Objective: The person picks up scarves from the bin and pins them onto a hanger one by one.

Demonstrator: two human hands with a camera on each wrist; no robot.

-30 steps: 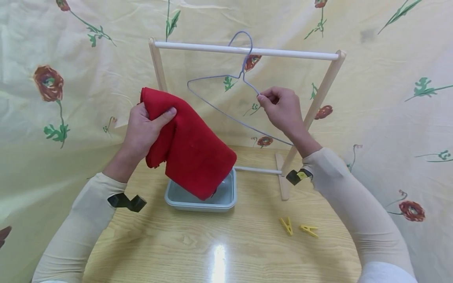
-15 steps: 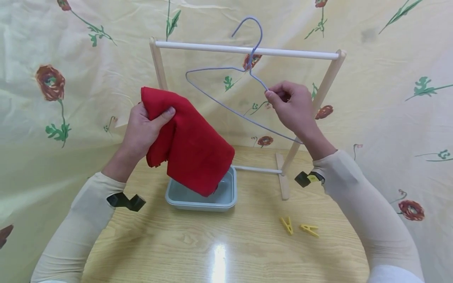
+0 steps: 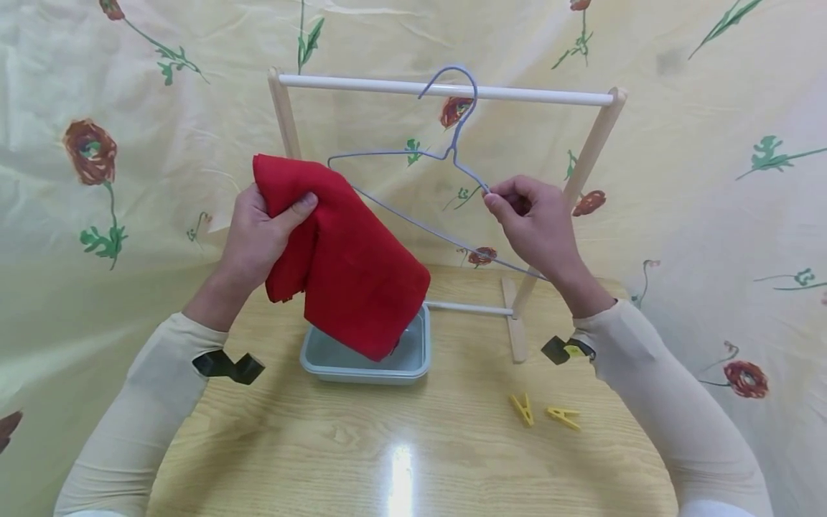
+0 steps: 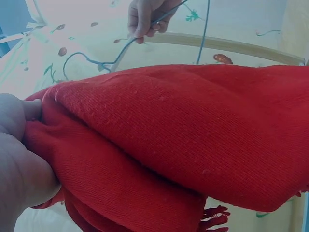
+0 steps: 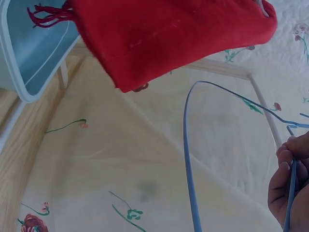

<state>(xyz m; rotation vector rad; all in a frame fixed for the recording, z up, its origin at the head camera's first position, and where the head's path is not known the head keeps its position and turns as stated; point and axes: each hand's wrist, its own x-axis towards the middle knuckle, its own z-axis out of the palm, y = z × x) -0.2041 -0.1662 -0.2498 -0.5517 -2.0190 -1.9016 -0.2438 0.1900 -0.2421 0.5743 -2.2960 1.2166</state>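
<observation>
My left hand (image 3: 261,226) grips a folded red scarf (image 3: 365,269), thumb on top, and the cloth hangs down to the right. Loose fringe shows along its edge in both wrist views. With thumb and fingers, my right hand (image 3: 536,219) pinches the right shoulder of a blue wire hanger (image 3: 413,220). The hanger's hook crosses in front of the rack's white top bar, its tip in view on the near side. The scarf covers part of the hanger's left end in the head view.
A wooden rack with a white top bar (image 3: 362,85) stands at the back. Below the scarf sits a grey-blue plastic basin (image 3: 365,376). Two yellow clothespins (image 3: 522,410) lie on the wooden table (image 3: 323,445) at right. A flowered cloth (image 3: 161,129) hangs behind.
My right hand lifts the hanger's hook up off the top bar and moves right, then lowers it in front of the bar. My left hand and the scarf stay nearly still.
</observation>
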